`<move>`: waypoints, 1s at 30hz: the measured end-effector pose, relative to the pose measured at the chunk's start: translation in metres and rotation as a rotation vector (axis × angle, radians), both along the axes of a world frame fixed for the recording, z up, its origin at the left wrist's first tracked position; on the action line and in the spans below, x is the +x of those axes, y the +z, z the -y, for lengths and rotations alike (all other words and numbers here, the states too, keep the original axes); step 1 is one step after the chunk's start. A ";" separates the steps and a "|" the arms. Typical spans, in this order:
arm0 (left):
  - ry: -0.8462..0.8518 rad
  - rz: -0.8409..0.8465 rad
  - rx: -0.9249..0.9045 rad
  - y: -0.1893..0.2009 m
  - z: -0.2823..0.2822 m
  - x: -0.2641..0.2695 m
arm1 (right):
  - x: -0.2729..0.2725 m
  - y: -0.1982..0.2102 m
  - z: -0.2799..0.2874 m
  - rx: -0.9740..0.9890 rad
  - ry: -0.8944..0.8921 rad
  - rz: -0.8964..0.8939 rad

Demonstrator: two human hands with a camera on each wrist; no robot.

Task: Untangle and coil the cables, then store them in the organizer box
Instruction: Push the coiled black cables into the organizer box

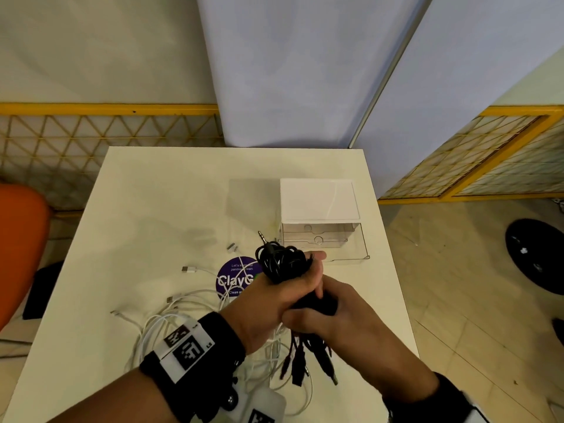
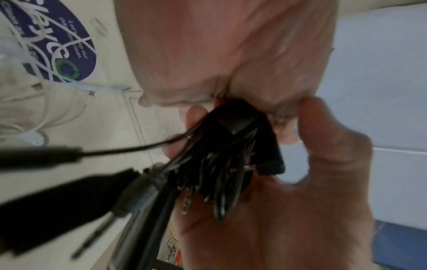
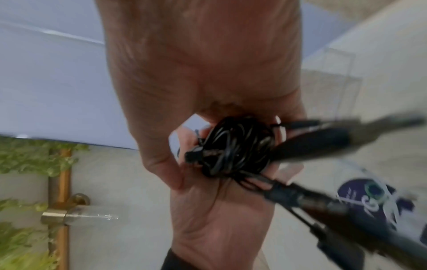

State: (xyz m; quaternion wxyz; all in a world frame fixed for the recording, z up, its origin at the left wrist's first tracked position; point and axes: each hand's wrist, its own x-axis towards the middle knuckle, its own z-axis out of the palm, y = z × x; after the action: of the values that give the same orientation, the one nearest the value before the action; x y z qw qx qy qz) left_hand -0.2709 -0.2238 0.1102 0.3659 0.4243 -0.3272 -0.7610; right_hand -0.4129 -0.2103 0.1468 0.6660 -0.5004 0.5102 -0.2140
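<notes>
Head view shows my left hand [image 1: 276,303] and my right hand [image 1: 332,312] pressed together above the near part of the white table [image 1: 137,209]. Both are wrapped around one bundle of black cables [image 1: 282,264]. My left fingers curl round the coiled top of it, where a jack plug [image 1: 262,236] sticks up, and my right hand grips the lower part, with the plugs [image 1: 305,361] hanging loose under it. White cables [image 1: 183,303] lie in a tangle on the table at my left, partly over a purple sticker [image 1: 235,279]. Just behind my hands stands the organizer box [image 1: 319,203], its clear drawer [image 1: 351,248] pulled open
</notes>
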 end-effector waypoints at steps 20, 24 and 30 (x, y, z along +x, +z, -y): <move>0.251 0.364 0.176 -0.043 0.036 0.011 | -0.028 -0.033 0.079 -0.306 -0.274 -0.487; 0.189 0.557 0.335 -0.075 0.054 0.010 | -0.033 -0.039 0.115 -0.541 -0.189 -0.755; 0.037 0.467 0.364 -0.106 0.073 -0.001 | -0.020 -0.074 0.135 -0.667 -0.010 -0.907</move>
State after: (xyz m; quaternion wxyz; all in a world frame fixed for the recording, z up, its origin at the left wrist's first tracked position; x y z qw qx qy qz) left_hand -0.2721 -0.2968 0.0037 0.2123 0.6524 -0.2526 -0.6822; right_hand -0.4332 -0.3450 0.0724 0.1844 -0.7233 0.6526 -0.1303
